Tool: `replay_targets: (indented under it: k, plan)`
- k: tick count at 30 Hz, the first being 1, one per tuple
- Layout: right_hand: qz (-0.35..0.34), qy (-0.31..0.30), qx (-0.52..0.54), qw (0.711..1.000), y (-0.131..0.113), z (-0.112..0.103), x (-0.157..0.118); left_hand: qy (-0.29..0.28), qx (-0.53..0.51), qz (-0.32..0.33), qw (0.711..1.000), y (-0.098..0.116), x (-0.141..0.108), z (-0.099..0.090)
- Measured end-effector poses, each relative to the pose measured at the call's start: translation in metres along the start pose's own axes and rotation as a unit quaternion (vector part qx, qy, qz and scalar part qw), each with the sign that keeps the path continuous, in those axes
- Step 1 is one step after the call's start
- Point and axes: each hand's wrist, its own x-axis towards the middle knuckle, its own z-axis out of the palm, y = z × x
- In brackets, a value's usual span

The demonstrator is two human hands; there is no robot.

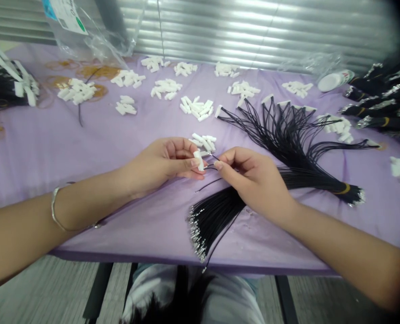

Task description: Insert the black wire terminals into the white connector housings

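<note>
Left hand pinching white connector, mid-table; right hand pinching black wire just beside it (metal tip tiny). Wire bundle under right hand; connector pile just farther, on purple cloth.

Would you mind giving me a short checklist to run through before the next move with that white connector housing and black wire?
Left hand grips the white connector housing: ok.
Right hand pinches the black wire near its metal terminal: ok.
Terminal seated in the housing: cannot tell, too small to see.
Pile of white housings within reach, just beyond the hands: ok.
Bundle of black wires held by its yellow band: ok.
No stray wire among the far housings: not ok, a loose black wire lies at the far left.
</note>
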Motion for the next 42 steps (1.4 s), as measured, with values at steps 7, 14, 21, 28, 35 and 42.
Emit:
replay_targets:
  k: [7, 14, 21, 28, 35, 42]
  plan:
    - [-0.028, -0.025, -0.041, 0.998, -0.001, 0.002, -0.001, 0.001, 0.006, -0.004, 1.0, -0.003, 0.0, 0.0]
    - [-0.063, -0.035, -0.047, 0.996, 0.003, 0.005, -0.002, -0.004, 0.001, -0.014, 1.0, -0.005, -0.001, 0.001]
    - [-0.007, -0.068, 0.142, 0.988, 0.004, -0.005, 0.006, 0.017, -0.024, 0.005, 1.0, -0.001, 0.001, 0.001]
    - [0.043, -0.095, 0.159, 0.982, 0.005, -0.013, 0.013, 0.03, -0.034, 0.02, 0.999, 0.0, 0.0, -0.003]
    - [0.003, -0.071, 0.059, 0.996, 0.004, -0.006, 0.006, 0.019, -0.021, 0.015, 0.999, 0.002, 0.0, -0.002]
    - [-0.011, -0.037, 0.059, 0.998, 0.005, -0.002, 0.004, 0.004, 0.005, 0.024, 1.0, 0.0, 0.002, -0.004]
